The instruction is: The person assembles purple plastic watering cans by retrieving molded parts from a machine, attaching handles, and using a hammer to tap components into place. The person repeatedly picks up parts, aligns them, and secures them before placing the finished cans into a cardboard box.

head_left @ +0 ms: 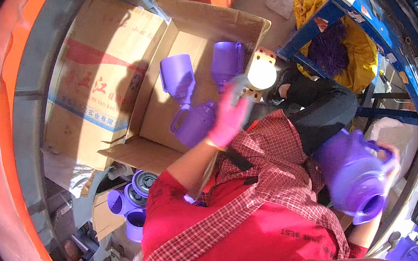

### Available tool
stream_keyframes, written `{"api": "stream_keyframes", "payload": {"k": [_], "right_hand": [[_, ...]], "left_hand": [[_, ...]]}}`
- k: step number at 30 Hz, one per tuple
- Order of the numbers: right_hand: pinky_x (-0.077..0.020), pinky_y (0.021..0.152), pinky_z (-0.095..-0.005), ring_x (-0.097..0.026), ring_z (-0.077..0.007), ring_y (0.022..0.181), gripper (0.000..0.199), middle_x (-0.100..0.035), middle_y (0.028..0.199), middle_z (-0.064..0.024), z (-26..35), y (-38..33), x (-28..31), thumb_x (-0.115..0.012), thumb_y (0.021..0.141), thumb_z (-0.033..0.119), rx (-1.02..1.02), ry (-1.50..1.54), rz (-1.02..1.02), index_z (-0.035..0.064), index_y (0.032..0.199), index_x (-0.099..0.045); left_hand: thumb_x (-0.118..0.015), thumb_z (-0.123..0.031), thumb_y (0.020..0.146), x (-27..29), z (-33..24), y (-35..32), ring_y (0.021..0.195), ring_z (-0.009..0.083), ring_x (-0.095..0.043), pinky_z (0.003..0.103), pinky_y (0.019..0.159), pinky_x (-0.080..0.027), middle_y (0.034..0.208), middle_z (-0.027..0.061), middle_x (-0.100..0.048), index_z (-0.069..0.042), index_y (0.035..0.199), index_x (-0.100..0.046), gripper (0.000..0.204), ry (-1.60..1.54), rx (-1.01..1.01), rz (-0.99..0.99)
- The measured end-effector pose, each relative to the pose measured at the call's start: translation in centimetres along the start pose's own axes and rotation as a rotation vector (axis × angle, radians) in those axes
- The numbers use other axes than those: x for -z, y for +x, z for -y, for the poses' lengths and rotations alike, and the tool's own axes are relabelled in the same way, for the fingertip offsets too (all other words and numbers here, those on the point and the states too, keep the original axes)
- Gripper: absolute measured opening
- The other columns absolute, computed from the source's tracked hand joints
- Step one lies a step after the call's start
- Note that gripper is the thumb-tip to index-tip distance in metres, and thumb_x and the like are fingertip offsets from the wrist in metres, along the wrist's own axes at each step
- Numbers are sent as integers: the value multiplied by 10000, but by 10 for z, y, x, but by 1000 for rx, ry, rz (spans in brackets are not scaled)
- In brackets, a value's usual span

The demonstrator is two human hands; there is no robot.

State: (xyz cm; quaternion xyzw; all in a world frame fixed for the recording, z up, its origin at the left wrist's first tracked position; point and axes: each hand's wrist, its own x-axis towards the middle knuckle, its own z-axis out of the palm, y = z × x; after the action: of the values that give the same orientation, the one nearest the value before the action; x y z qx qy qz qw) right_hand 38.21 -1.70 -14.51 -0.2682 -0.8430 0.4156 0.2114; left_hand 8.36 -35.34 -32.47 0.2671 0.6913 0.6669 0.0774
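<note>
My left hand (231, 116), in a pink glove with greyish fingertips, is over the right side of an open cardboard box (154, 114). Motion smears its fingers, and whether they hold anything does not show. In the box lie purple plastic jug-like parts: one (177, 75) towards the left, one (227, 59) at the far right, one (194, 124) nearer, partly behind my left hand. At the right, my right hand (390, 159) grips a larger purple plastic jug (350, 174) by its handle side, its round opening tilted down towards me. The jug hides part of those fingers.
A closed printed carton (103, 81) stands left of the box. Purple cylindrical parts (134, 219) sit below it. A blue metal frame (390, 47) with a yellow bag (358, 68) stands far right. A bright round white object (262, 74) is beside the box.
</note>
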Motion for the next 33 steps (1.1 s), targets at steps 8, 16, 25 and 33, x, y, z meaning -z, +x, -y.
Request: {"api": "stream_keyframes", "payload": {"k": [8,16,25,33], "right_hand": [[-501,852,-416,-647,-305,960,291,-675,1071,-169,28,-47,102,-654,921,220,-76,-510,-566,13,1124,-626],[-521,712,-382,-669,-288,815,362,-681,1061,-173,121,-227,328,-635,948,311,-494,-1162,-1628,14,1156,-629],[-521,534,-294,-616,-180,589,392,-674,930,-151,-44,-361,421,-683,938,232,125,-722,-1904,-48,1194,-585],[-441,993,-468,-525,-408,1166,952,-448,1389,-290,-44,-254,339,-727,782,613,-407,-1359,-1521,-120,1335,-476]], "left_hand": [[-720,-289,838,163,203,-88,1281,346,-468,429,1089,-362,1374,180,-511,-28,1350,-524,608,1118,812,-41],[-702,-252,861,130,231,-25,1194,310,-514,428,1025,-408,1290,132,-553,-48,1322,-541,529,1103,480,225],[-682,-210,888,63,28,93,1097,269,-565,427,953,-460,1194,79,-601,-71,1289,-559,442,214,319,-72],[-663,-172,911,-59,-132,27,1011,232,-610,426,888,-507,1109,32,-643,-90,1261,-575,370,-943,741,105]]}}
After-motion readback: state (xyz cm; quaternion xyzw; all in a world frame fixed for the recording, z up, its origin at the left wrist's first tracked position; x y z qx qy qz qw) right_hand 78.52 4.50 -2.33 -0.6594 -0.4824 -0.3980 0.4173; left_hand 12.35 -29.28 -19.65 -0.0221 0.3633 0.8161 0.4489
